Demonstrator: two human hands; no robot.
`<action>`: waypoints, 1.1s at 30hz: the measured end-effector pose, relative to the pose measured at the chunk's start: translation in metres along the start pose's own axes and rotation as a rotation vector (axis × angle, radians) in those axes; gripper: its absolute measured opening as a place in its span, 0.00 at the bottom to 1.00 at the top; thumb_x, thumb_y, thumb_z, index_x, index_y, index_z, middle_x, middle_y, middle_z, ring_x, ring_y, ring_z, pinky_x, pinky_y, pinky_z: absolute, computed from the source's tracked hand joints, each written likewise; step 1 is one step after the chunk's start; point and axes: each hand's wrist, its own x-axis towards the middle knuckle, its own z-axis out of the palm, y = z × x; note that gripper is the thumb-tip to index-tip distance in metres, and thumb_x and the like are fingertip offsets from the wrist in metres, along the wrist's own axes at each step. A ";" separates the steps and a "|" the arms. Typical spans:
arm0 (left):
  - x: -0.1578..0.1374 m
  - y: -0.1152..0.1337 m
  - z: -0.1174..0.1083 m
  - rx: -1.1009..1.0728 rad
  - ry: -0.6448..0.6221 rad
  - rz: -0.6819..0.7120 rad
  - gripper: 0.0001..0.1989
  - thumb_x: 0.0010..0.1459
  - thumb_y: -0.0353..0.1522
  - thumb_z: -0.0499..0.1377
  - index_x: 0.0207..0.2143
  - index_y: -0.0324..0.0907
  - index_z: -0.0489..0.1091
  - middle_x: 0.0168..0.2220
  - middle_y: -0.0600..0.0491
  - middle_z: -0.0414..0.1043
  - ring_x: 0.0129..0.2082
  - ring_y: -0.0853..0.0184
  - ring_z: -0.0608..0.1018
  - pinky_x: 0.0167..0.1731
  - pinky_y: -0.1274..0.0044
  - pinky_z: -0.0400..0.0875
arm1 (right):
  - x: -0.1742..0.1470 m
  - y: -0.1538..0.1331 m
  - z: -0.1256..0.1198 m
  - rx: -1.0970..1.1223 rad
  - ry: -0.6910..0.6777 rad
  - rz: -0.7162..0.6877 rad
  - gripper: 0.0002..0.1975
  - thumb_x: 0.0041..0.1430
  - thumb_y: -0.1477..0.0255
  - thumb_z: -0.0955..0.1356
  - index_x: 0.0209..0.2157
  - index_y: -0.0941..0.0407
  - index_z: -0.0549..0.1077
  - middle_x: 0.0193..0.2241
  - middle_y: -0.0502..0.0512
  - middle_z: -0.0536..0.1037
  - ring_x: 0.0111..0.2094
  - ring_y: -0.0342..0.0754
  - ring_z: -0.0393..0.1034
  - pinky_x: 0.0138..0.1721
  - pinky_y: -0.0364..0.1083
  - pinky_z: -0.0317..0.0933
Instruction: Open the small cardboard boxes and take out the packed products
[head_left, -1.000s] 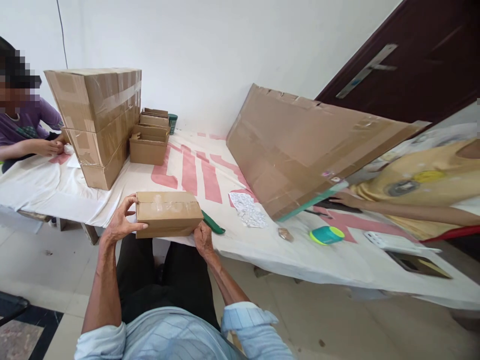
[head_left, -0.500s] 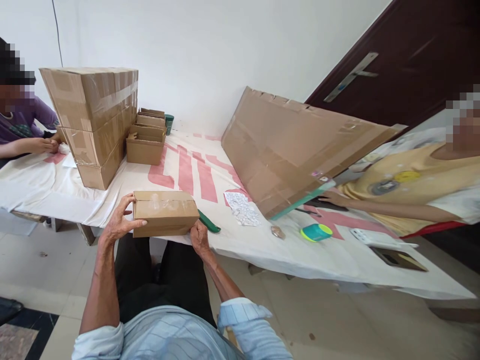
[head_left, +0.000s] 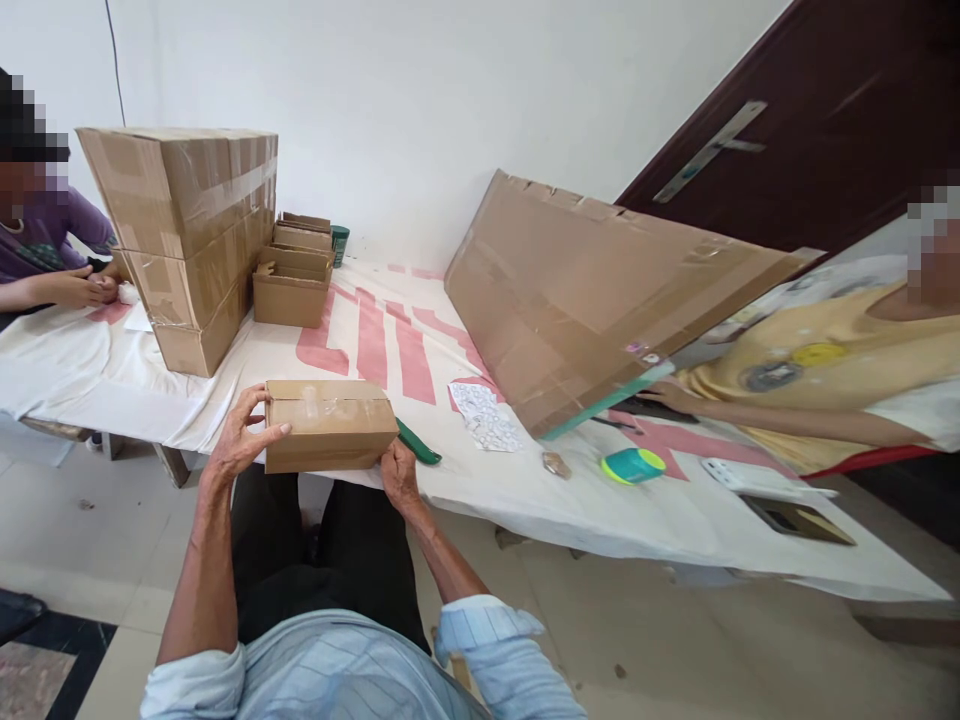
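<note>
A closed brown cardboard box point(head_left: 330, 447) with clear tape on its top sits at the table's front edge, right before me. My left hand point(head_left: 244, 435) grips its left end, with the thumb along the front and the fingers up at the back corner. At the lower right corner my right hand point(head_left: 400, 475) is closed against the box, its fingertips partly hidden. Just beyond that hand lies a green object with a curved, tapering end point(head_left: 418, 445), partly covered by the box, so its kind is unclear.
Taped boxes point(head_left: 202, 230) stand stacked at the left, beside open small boxes point(head_left: 291, 300). A large cardboard sheet point(head_left: 585, 290) leans at the right. A printed paper point(head_left: 484, 417), a teal-and-yellow tape roll point(head_left: 632, 465) and a white power strip point(head_left: 757, 476) lie on the cloth. People sit at both sides.
Both hands keep almost the same hold on the box. The view has shifted very slightly; otherwise little differs.
</note>
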 end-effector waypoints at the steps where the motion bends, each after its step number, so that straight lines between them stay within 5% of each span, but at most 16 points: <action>1: 0.000 0.000 0.000 0.001 -0.001 -0.002 0.25 0.54 0.49 0.71 0.49 0.47 0.73 0.67 0.44 0.66 0.67 0.46 0.70 0.58 0.58 0.74 | 0.000 0.001 0.000 -0.004 0.001 -0.001 0.13 0.64 0.62 0.60 0.26 0.51 0.61 0.23 0.46 0.65 0.28 0.45 0.55 0.31 0.46 0.54; 13: 0.001 -0.003 -0.004 0.039 -0.010 0.003 0.23 0.54 0.48 0.71 0.47 0.48 0.75 0.70 0.44 0.63 0.68 0.46 0.70 0.59 0.55 0.72 | 0.010 0.003 -0.018 -0.131 0.013 -0.073 0.15 0.69 0.60 0.62 0.30 0.53 0.70 0.29 0.52 0.71 0.33 0.50 0.63 0.37 0.49 0.60; 18: 0.001 -0.004 -0.006 0.061 -0.024 0.029 0.22 0.55 0.47 0.71 0.48 0.48 0.75 0.70 0.45 0.64 0.67 0.47 0.70 0.59 0.56 0.73 | 0.027 0.018 -0.049 -0.508 0.002 -0.158 0.13 0.69 0.64 0.65 0.46 0.54 0.78 0.42 0.63 0.78 0.47 0.60 0.68 0.52 0.56 0.62; 24: -0.001 -0.003 -0.002 0.042 -0.007 0.011 0.25 0.54 0.48 0.70 0.50 0.48 0.74 0.70 0.43 0.63 0.69 0.46 0.68 0.57 0.56 0.74 | 0.036 0.048 -0.072 -0.797 -0.154 -0.060 0.16 0.65 0.64 0.69 0.49 0.57 0.77 0.44 0.64 0.78 0.46 0.60 0.68 0.49 0.54 0.62; 33: -0.007 0.000 0.004 0.026 0.033 0.007 0.26 0.53 0.47 0.70 0.53 0.48 0.74 0.70 0.44 0.64 0.68 0.46 0.69 0.57 0.59 0.75 | 0.032 0.041 -0.072 -0.633 -0.120 -0.042 0.09 0.65 0.67 0.64 0.40 0.53 0.76 0.37 0.58 0.75 0.39 0.55 0.69 0.43 0.51 0.61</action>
